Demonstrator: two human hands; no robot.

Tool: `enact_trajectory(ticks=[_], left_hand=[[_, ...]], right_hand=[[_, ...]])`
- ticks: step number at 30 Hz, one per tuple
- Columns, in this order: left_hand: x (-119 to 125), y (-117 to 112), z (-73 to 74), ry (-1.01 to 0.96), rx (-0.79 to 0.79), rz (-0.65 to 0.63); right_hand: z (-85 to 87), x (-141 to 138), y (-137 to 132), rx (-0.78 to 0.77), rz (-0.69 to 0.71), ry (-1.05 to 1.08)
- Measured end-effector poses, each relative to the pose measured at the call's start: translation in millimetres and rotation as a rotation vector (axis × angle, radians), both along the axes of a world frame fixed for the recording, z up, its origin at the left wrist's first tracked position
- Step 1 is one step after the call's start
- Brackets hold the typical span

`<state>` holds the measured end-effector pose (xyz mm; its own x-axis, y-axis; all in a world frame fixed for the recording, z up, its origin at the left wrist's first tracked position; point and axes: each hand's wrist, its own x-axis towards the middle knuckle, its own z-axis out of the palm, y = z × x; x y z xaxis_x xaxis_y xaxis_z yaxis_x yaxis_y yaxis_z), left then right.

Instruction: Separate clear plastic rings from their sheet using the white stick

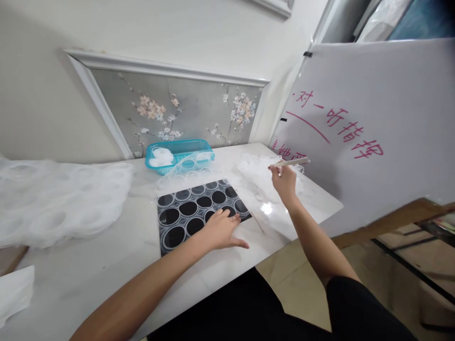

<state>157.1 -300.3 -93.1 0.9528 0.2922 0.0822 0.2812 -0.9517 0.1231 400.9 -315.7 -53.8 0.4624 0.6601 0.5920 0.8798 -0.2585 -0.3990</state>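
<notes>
My left hand lies flat, fingers spread, on the near right corner of a black sheet printed with white-ringed circles on the white table. Raised to the right, my right hand is closed around a thin pale stick that points right. That hand hovers over a pile of clear plastic film pieces. A clear sheet with round cut-outs lies just behind the black sheet.
A turquoise basket with white round pieces stands at the back by the wall. A large heap of clear film covers the left of the table. A whiteboard with red writing leans at the right.
</notes>
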Motion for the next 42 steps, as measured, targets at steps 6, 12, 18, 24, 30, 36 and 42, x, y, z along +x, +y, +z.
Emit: enact_trajectory(ticks=[6, 12, 18, 24, 30, 36, 42], left_hand=[[2, 0, 3.9, -0.016, 0.038, -0.005], [2, 0, -2.2, -0.005, 0.085, -0.012], [2, 3, -3.3, -0.022, 0.104, -0.033], [7, 4, 0.1, 0.012, 0.086, -0.022], [7, 4, 4.9, 0.042, 0.066, -0.027], [8, 6, 6.6, 0.044, 0.080, -0.051], [8, 4, 5.0, 0.047, 0.091, -0.031]], right_hand=[[-12.4, -8, -16, 0.053, 0.360, 0.408], [-52.4, -39, -32, -0.033, 0.488, 0.709], [-58.9, -48, -34, -0.133, 0.556, 0.618], [-58.3, -51, -35, -0.211, 0.557, 0.632], [-60.5, -49, -35, -0.236, 0.532, 0.598], [-58.4, -49, -36, -0.181, 0.564, 0.587], [-58.5, -48, -35, -0.219, 0.547, 0.534]])
